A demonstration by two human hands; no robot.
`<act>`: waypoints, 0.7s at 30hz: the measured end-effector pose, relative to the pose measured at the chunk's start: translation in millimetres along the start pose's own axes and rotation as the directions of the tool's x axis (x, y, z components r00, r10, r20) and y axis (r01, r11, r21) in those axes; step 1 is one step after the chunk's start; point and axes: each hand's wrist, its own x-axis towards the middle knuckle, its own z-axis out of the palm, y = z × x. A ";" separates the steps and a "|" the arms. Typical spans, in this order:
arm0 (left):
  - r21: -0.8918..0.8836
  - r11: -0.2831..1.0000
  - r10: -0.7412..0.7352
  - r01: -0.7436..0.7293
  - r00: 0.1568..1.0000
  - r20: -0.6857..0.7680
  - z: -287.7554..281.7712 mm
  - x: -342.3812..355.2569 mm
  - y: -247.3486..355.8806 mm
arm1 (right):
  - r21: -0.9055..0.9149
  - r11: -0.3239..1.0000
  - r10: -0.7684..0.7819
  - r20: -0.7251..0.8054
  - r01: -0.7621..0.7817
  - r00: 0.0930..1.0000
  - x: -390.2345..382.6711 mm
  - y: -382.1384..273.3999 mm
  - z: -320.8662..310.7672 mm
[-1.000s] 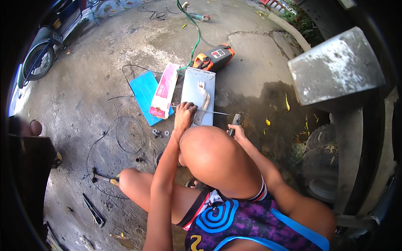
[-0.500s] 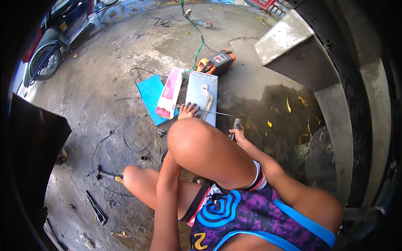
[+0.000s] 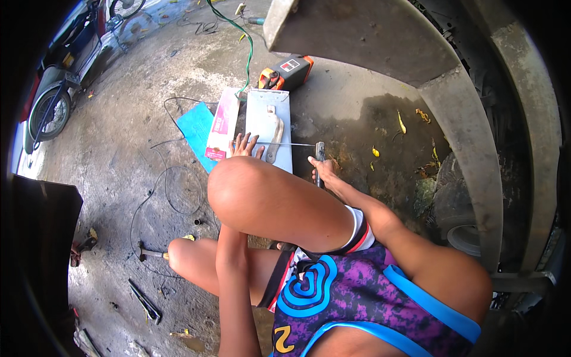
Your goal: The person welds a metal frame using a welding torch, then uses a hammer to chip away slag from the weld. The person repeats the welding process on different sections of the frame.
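My left hand [image 3: 244, 146], fingers spread, rests at the left edge of a pale rectangular metal piece [image 3: 258, 107], partly behind my raised knee. A thin rod [image 3: 297, 144] lies crosswise there, running under or beside those fingers. A bent, light metal bracket [image 3: 275, 134] is on the pale piece. My right hand [image 3: 325, 172] is closed round an upright grey metal tool [image 3: 320, 152], whose top is beside the rod's right end. A pink-and-white carton [image 3: 229, 104] lies left of the pale piece, partly over a blue flat case [image 3: 190, 128].
Behind are a black-orange machine [image 3: 291, 72] and green cable [image 3: 247, 59]. A steel structure [image 3: 470, 131] arches overhead at right. A hammer [image 3: 151, 253], pliers-like tool [image 3: 143, 300], loose wire and leaves lie on concrete. A motorcycle [image 3: 50, 107] stands upper left, a dark panel [image 3: 38, 238] left.
My left fingers have lifted and spread from their earlier curled position. My right hand and tool are raised slightly toward the rod's end. The view has shifted, bringing more overhead steel in.
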 end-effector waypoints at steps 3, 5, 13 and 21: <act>0.023 1.000 0.004 -0.004 0.999 -0.040 -14.8 -2.3 -9.7 | -0.054 0.997 -0.054 0.005 0.054 0.999 -1.5 -14.4 15.1; 0.019 1.000 0.000 0.001 0.999 -0.048 -10.8 -4.2 -11.9 | -0.091 0.994 -0.059 -0.019 0.057 0.998 -4.9 -13.9 15.8; 0.011 0.998 -0.063 0.064 0.995 -0.081 -1.8 0.7 -35.4 | -0.151 0.985 -0.089 -0.034 0.083 0.995 -13.4 -27.5 20.9; -0.001 0.996 -0.094 0.095 0.992 -0.081 -12.0 6.9 -26.6 | -0.191 0.975 -0.120 -0.046 0.109 0.992 -10.8 -26.6 23.3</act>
